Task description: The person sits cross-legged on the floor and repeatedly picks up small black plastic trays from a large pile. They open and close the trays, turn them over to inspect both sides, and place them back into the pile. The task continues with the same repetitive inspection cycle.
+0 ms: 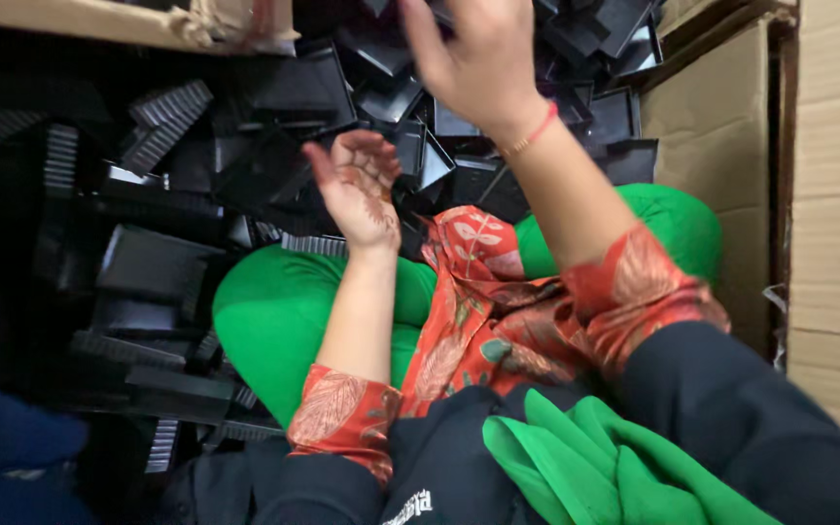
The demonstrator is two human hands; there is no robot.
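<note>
Hovering over black trays (157, 262): left hand (360, 190), right hand (478, 58), grips spread, empty; cardboard box (833, 194) alongside.

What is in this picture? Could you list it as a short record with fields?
Setting: person sitting among a pile of black plastic trays
Left hand: open, palm up, holding nothing
Right hand: raised over the pile, fingers spread, holding nothing
Wrist: red thread bracelet
Clothing: green trousers, orange patterned tunic
Right side: cardboard box wall

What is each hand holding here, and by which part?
Nothing. The left hand is open, palm up; the right hand hangs open above the black trays.
</note>
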